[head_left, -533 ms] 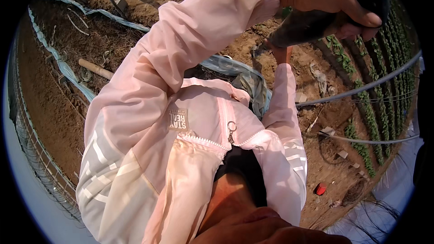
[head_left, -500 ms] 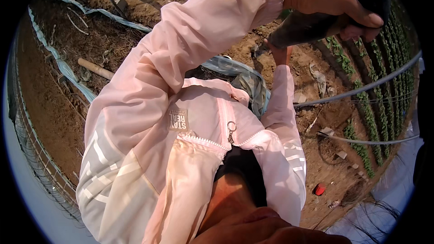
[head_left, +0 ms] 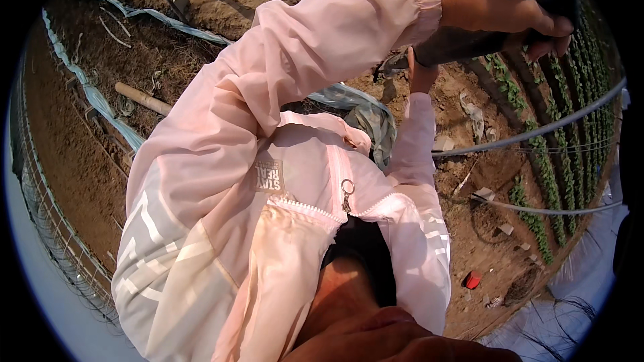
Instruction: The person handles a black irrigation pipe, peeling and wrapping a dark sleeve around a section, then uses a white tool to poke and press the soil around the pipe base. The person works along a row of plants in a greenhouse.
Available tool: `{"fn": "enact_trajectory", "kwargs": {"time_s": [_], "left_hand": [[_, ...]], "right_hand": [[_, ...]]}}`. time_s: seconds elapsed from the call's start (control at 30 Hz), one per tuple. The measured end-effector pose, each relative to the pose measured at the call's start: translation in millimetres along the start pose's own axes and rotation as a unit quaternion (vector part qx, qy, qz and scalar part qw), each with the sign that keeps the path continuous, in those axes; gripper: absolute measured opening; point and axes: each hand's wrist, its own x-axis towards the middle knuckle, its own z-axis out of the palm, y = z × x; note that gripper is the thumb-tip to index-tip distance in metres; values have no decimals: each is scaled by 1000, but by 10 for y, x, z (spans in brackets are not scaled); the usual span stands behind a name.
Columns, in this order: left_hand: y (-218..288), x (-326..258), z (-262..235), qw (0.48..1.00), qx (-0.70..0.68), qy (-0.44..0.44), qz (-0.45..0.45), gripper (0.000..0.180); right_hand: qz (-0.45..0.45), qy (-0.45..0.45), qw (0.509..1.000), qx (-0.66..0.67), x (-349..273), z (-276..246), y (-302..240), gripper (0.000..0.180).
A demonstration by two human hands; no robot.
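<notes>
My left hand (head_left: 500, 7), upper right of frame, has its fingers (head_left: 547, 27) wrapped tight around a dark rounded bag-like object (head_left: 463, 43). My right hand (head_left: 421, 74) reaches up under it; its fingers are hidden, can't tell.

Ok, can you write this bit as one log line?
left hand: gripping dark object | right hand: at it, grip hidden | around: soil, seedling rows

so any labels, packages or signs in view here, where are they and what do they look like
Printed patch: on the chest of the pink jacket, a small square, beige with pale lettering.
Small red thing: on the soil at lower right, boxy, maybe a package; too small to tell.
No signs or screens show.
</notes>
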Motion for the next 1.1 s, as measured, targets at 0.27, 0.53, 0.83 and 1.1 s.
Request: {"fn": "enact_trajectory", "kwargs": {"time_s": [0.27, 0.53, 0.83, 1.1], "left_hand": [[-212, 53, 67, 996, 77, 8, 48, 36], [-655, 104, 446, 994, 97, 44, 21, 32], [-522, -9, 411, 994, -79, 75, -4, 6], [-274, -35, 353, 978, -163, 98, -83, 7]], "right_hand": [[30, 115, 966, 228, -82, -632, -755, 92], [46, 159, 938, 303, 120, -863, -1239, 86], [107, 247, 912, 310, 391, -1116, -1537, 89], [43, 260, 893, 365, 551, -1144, -1875, 85]]}}
